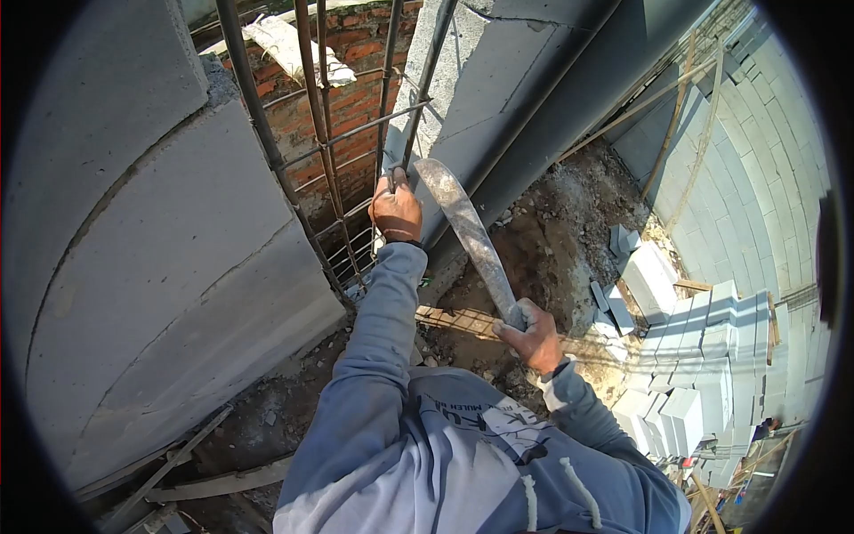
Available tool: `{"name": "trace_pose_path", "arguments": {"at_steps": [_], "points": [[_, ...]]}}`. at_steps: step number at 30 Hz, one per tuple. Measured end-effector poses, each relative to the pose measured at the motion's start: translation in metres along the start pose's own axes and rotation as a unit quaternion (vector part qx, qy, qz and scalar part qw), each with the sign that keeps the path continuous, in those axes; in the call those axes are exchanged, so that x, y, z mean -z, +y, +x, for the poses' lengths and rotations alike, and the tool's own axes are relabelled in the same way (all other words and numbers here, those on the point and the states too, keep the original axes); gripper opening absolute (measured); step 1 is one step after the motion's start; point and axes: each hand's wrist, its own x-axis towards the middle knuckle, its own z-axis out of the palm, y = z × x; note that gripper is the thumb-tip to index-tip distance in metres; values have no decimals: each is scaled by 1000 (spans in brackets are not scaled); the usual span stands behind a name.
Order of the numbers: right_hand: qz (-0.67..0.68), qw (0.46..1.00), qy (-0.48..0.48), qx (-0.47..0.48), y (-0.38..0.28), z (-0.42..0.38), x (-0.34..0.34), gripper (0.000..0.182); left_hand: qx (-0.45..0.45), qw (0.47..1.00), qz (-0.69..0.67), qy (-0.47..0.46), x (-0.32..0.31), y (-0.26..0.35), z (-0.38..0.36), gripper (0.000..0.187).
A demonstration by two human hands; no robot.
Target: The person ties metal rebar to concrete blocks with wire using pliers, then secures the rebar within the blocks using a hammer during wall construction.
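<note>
My right hand is closed round the handle end of a machete. Its long, worn blade is smeared with pale dust and slants up and left, the broad tip close to the block wall edge. My left hand is closed at a vertical steel reinforcing bar of the column cage, beside the machete's tip. The fingers partly hide where they meet the bar. Other upright bars and cross ties of the cage stand left of that hand.
Grey block walls flank the cage, one on the left and one on the right. Red brickwork shows behind the bars. A wooden plank lies below. Stacked pale blocks and rubble lie at right; poles lean there.
</note>
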Motion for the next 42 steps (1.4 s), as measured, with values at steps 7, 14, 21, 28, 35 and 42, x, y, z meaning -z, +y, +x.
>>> {"name": "trace_pose_path", "arguments": {"at_steps": [7,14,21,28,35,42], "points": [[12,999,-26,-16,34,-21,-10,35,-84,996,-9,18,0,-12,2,24],[22,998,49,-28,41,-55,0,39,-26,995,-83,-42,2,-9,6,34],[148,949,252,-117,74,-105,-29,44,-15,999,22,-35,9,-14,20,57],[192,805,491,-273,52,-195,-42,42,-2,986,1,-165,-2,-44,52,41],[20,561,645,-518,83,-334,-43,38,-9,983,-8,-185,-3,-31,46,35],[-115,463,533,-699,163,-460,-59,40,43,987,-58,-140,30,49,-24,35]]}}
